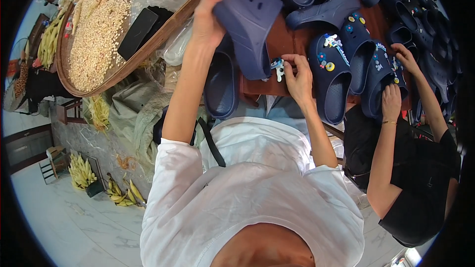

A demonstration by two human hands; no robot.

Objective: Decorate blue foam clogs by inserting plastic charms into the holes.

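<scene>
My left hand (207, 22) is closed round a navy clog (245, 24), raised at the top of the view. Holes show in the clog's upper. Just to its right, my right hand (300, 80) pinches a small white-and-blue figure-shaped shoe charm (278, 69) between thumb and fingers. Another navy clog (220, 86) without visible charms sits below the raised one, partly hidden by it. Right of my right hand, a navy clog (334, 89) bears several colourful charms on its upper.
A person in black at the right handles a decorated clog (378, 86) with both hands. More navy clogs (435, 44) crowd the reddish-brown table (257, 87). At the left, a round basket tray (111, 88) holds pale kernels and a black box (141, 32). Bananas (123, 195) lie on the floor.
</scene>
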